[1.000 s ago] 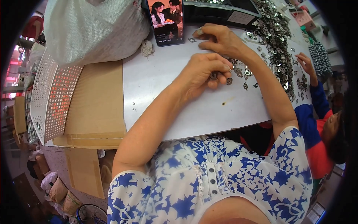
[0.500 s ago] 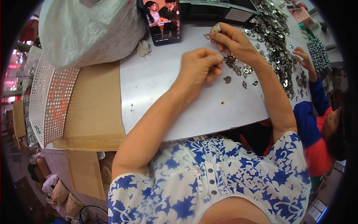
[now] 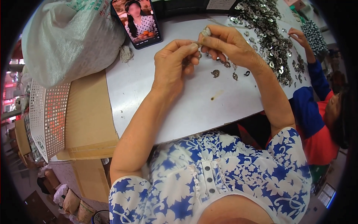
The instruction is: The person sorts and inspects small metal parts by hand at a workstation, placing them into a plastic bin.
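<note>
My left hand (image 3: 173,63) and my right hand (image 3: 233,43) meet at their fingertips above the white table sheet (image 3: 167,115). Thumb and index finger of each hand are pinched together. Whatever sits between the tips is tiny and mostly covered by the fingers; my right hand was pinching a small round metal piece just before. Whitish tape wraps a fingertip of my right hand. Below the hands lie several loose metal pieces (image 3: 215,73), dark and ring-like with cut-outs. To the right spreads a large heap of such pieces (image 3: 270,46).
A phone playing a video (image 3: 140,24) stands left of a black tray (image 3: 179,7). At the left are a white woven sack (image 3: 74,41), a perforated white basket (image 3: 48,123) and cardboard (image 3: 87,112). Another person's hand (image 3: 298,37) reaches toward the heap from the right.
My left hand has come up to meet my right hand's fingertips, and the metal piece is now covered. The view has shifted a little. The phone's picture has changed.
</note>
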A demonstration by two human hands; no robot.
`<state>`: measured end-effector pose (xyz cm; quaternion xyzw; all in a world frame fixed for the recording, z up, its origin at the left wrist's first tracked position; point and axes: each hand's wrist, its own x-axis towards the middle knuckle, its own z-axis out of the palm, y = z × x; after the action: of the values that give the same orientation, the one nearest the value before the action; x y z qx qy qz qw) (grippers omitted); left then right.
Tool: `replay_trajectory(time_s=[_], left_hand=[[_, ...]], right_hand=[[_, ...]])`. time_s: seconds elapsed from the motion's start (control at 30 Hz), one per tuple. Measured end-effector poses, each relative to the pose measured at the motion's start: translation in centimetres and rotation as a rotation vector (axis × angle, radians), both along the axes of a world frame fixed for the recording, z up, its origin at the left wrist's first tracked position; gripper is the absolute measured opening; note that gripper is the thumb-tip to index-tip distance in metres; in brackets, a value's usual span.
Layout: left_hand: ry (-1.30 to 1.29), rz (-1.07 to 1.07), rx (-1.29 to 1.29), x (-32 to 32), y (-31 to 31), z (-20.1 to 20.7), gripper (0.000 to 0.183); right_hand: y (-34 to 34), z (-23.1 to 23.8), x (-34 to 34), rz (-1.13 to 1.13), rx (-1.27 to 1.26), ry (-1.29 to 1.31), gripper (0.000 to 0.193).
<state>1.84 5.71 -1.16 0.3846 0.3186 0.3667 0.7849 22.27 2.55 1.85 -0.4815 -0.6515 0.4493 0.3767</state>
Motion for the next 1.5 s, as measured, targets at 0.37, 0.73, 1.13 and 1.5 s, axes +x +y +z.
replay_trajectory(time_s=[0.37,0.73,1.13,1.5], left_hand=[[-0.349,-0.080,-0.210,-1.2,0.6,1.3,0.020],[0.055,0.019,-0.157,-0.4,0.1,1.0,0.017],[1.078,0.085,1.478,2.4,-0.4,-2.2,0.012],[1.053,0.064,1.395,0.8,1.2,-1.7,0.010]], right_hand=[[0.0,-1.4,-0.3,0.087,0.385,-0.575,0.014],[0.4,-2.5,1.6,-0.103,0.321,-0.457,0.007],[0.9,-1.9,2.8,-0.316,0.182,-0.157,0.016],[0.2,-1.8,3.1,-0.110,0.350,-0.549,0.012]])
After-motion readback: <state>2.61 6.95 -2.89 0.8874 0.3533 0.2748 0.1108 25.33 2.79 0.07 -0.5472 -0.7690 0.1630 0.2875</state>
